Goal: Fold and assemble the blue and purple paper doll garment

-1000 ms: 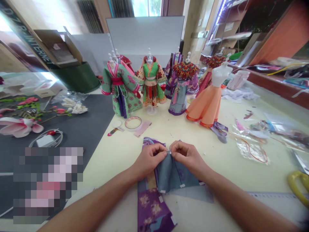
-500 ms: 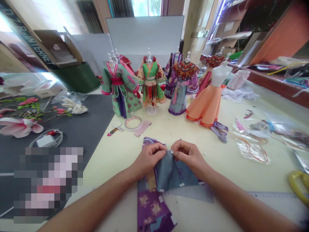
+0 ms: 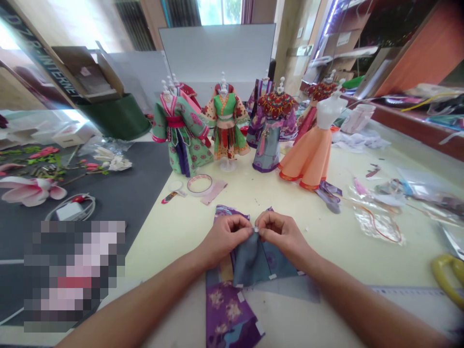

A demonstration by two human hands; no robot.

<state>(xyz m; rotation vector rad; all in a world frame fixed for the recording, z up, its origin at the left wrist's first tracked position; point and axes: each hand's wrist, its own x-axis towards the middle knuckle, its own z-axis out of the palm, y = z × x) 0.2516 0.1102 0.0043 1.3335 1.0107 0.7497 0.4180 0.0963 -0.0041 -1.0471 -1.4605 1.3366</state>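
Both hands pinch the top edge of a blue-grey piece of fabric at the middle of the table. My left hand is closed on it, thumb against the curled fingers. Close beside it, my right hand grips the same edge, and a small white tab shows between the fingertips. More white tabs sit along the fabric's lower edge. Underneath and to the left spreads purple floral fabric, also with white tabs on its edge.
Small mannequins in dresses stand behind, including a green robe and an orange skirt. A tape roll lies left of centre. At right are yellow-handled scissors, a ruler and plastic bags.
My hands have drawn slightly closer together at the fabric's top edge. The hanging fabric has shifted a little to the left.
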